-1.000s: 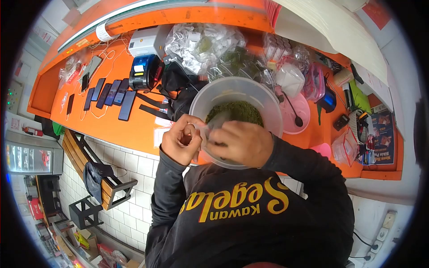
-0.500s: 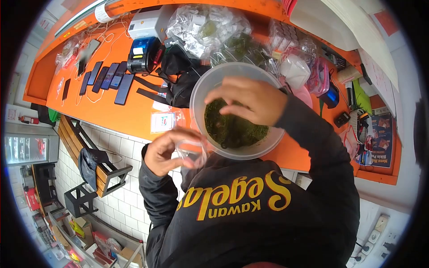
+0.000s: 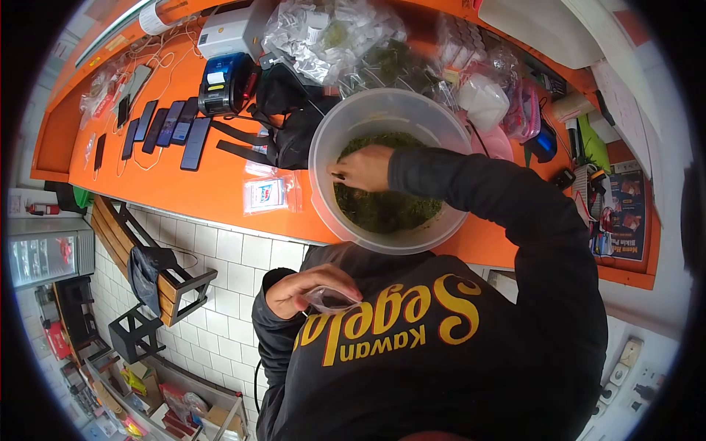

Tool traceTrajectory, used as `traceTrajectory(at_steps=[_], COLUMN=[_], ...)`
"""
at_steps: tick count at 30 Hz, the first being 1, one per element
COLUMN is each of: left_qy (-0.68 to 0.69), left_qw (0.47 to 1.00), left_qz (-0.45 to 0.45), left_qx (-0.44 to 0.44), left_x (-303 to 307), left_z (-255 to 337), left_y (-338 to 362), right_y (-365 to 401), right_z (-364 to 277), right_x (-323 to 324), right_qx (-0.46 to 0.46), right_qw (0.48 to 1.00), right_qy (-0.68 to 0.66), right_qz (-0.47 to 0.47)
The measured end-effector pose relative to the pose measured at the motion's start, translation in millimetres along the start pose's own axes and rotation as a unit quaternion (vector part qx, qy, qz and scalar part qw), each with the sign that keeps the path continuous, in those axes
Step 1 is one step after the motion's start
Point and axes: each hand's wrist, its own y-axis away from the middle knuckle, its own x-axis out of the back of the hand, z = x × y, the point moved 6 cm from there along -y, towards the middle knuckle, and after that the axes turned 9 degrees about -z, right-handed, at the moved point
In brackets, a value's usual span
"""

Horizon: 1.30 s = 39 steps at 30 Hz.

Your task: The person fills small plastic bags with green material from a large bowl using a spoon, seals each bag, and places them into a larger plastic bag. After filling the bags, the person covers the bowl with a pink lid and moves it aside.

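A large translucent plastic tub (image 3: 390,246) stands at the table's front edge, holding dark green, moss-like shredded leaves (image 3: 390,213). My right hand (image 3: 364,169) reaches down inside it, over the leaves near the left wall. Its fingers are curled together, and I cannot make out what is between them. Close to my chest, my left hand (image 3: 312,288) is closed on a small clear plastic bag (image 3: 331,298), whose mouth gapes towards the right.
On the orange table (image 3: 206,195) lie a flat packet with a printed label (image 3: 266,195), a black bag (image 3: 301,136), several phones (image 3: 195,143) and a blue-black label printer (image 3: 224,84). Clear plastic bags (image 3: 331,37) pile up behind the tub. A wooden bench (image 3: 125,242) stands at left.
My right hand has gone from spread fingers above the tub to curled fingers inside it. My left hand has dropped towards my chest with the plastic bag.
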Motion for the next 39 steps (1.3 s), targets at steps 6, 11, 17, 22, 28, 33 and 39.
traceTrajectory(at_steps=[6,11,17,22,28,33,39], left_qy=[0.049,0.083,0.049,0.057,-0.015,-0.01,-0.009], left_qw=[0.997,0.991,0.974,0.954,0.948,0.939,0.93], left_qz=[-0.001,0.01,0.199,0.288,0.316,0.342,0.364], left_qx=[-0.065,-0.1,-0.099,-0.068,-0.005,0.025,0.054], left_x=[-0.8,6.3,39.5,56.6,83.9,89.9,90.3], left_z=[-7.1,-3.4,21.7,33.9,4.1,-7.7,-10.2], left_y=[9.7,9.0,13.3,-33.7,-78.3,-93.9,-94.6], right_y=[2.4,21.3,71.0,114.6,160.0,157.5,150.9], right_z=[-5.5,6.7,26.2,2.8,-43.7,-85.7,-115.1], right_x=[-23.3,-7.2,48.0,126.5,194.5,188.7,182.7], right_qx=[-0.138,-0.266,-0.31,-0.297,-0.217,-0.08,-0.008], right_qw=[0.895,0.717,0.663,0.696,0.737,0.915,0.94], right_qy=[-0.389,-0.631,-0.679,-0.621,-0.427,-0.087,0.051], right_qz=[-0.17,-0.131,0.054,0.206,0.478,0.385,0.339])
